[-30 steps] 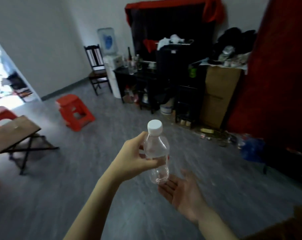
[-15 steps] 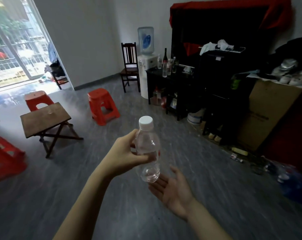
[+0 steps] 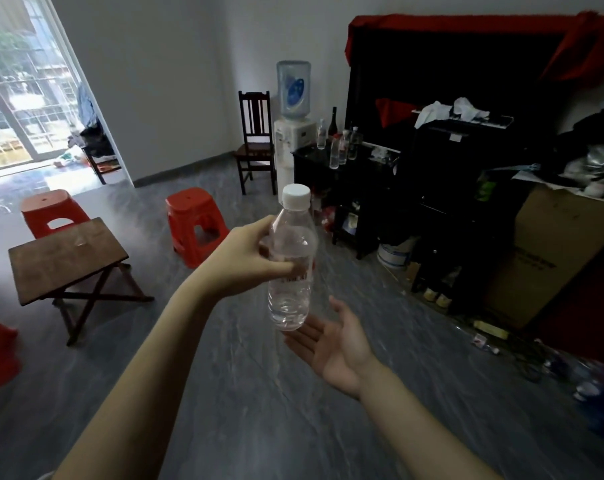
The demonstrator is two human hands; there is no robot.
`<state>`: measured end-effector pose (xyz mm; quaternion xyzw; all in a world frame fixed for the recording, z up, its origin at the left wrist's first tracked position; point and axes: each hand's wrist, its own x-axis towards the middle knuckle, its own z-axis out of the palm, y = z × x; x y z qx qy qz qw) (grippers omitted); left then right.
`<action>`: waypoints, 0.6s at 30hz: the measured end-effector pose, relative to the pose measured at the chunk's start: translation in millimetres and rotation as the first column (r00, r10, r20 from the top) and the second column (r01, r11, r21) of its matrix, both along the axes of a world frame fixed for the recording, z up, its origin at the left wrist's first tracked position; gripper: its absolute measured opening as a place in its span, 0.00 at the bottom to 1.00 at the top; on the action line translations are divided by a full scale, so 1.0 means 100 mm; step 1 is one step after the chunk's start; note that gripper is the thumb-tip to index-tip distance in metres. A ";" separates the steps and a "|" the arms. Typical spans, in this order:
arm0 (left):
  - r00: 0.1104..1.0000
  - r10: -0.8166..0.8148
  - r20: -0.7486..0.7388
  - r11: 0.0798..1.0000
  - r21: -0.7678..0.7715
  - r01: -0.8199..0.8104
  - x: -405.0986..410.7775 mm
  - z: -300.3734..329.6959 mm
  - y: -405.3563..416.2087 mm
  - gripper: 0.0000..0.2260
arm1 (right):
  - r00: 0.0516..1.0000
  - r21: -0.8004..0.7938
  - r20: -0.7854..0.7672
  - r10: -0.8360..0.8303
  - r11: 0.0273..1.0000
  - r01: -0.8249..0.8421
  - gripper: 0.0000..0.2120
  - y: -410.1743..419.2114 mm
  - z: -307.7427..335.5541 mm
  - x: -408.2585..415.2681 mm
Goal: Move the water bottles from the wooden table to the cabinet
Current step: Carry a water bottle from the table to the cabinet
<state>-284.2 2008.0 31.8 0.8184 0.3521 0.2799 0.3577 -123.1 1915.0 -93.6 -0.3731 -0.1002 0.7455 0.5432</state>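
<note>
A clear water bottle with a white cap is upright in mid-air at the centre, and my left hand grips its middle. My right hand lies palm up just under the bottle's base, fingers spread, holding nothing. The small wooden folding table stands at the left with a bare top. The black cabinet is ahead on the right, with several water bottles and a dark wine bottle standing on it.
Red plastic stools stand around the wooden table. A dark chair and a water dispenser are beside the cabinet. A cardboard box and clutter line the right wall. Grey floor lies between me and the cabinet.
The view has swung left, so the cabinet, the wooden table and the balcony door now show more fully. Both hands keep the same pose around the bottle.
</note>
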 end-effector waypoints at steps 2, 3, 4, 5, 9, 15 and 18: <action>1.000 0.000 0.005 1.000 0.005 0.000 0.04 0.03 0.29 0.24 | 1.000 0.021 -0.020 0.012 1.000 -0.012 0.33 0.29 0.02 0.06; 1.000 0.000 0.007 1.000 0.003 0.000 0.06 0.04 0.44 0.24 | 0.999 0.028 -0.026 0.018 0.999 -0.018 0.34 0.45 0.02 0.10; 1.000 0.000 0.006 1.000 0.003 0.000 0.09 0.04 0.59 0.24 | 0.999 0.034 -0.033 0.021 0.999 -0.020 0.34 0.60 0.02 0.14; 1.000 0.002 0.004 1.000 0.005 -0.002 0.13 0.04 0.74 0.24 | 0.999 0.038 -0.039 0.024 0.999 -0.023 0.34 0.75 0.03 0.17; 1.000 0.009 -0.002 1.000 0.021 -0.008 0.31 0.05 1.35 0.25 | 0.998 0.051 -0.043 0.035 0.998 -0.032 0.35 1.42 0.02 0.37; 0.999 0.043 -0.011 0.998 0.043 -0.043 0.62 0.13 2.37 0.26 | 0.997 0.055 -0.039 0.070 0.996 -0.068 0.35 2.53 0.05 0.71; 0.997 0.073 0.005 0.997 0.034 -0.073 0.68 0.11 2.85 0.27 | 0.994 0.058 -0.032 0.102 0.993 -0.100 0.32 3.05 0.06 0.85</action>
